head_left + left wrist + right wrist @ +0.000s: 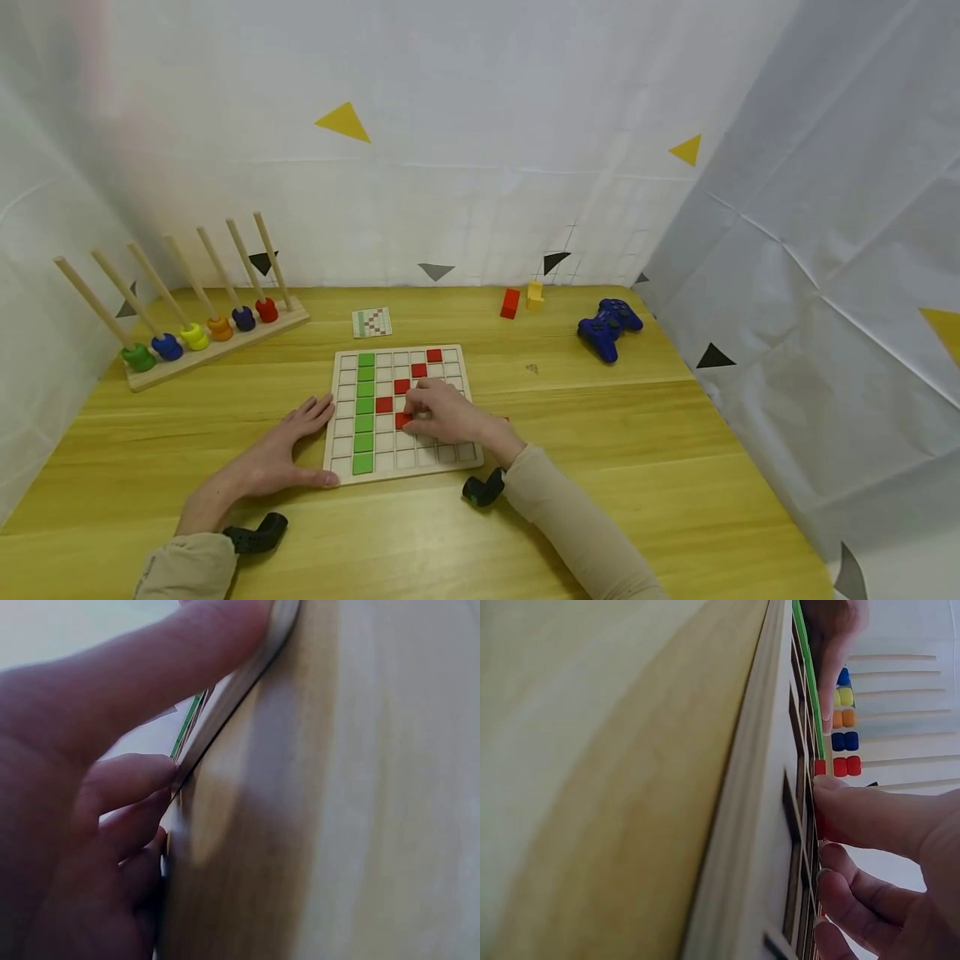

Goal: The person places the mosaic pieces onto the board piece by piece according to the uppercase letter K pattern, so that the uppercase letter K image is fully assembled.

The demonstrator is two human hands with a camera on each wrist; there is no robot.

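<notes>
A wooden grid board (406, 477) lies on the table, with a column of green square tiles (364, 389) near its left side and red square tiles (419, 370) stepping up diagonally to the right. My right hand (450, 414) pinches a red tile (401, 422) at a cell in the grid, thumb and fingertips at its edges. In the right wrist view the thumb (855, 814) lies against red at the board's surface. My left hand (281, 450) rests at the board's left edge, fingers extended along the side and thumb at the lower left corner.
Behind the board lies a small pattern card (372, 322). A peg stand (217, 346) with coloured beads stands at the back left. At the back right are a red block (510, 304), a yellow block (535, 296) and a blue game controller (609, 328). Something red shows past my right wrist.
</notes>
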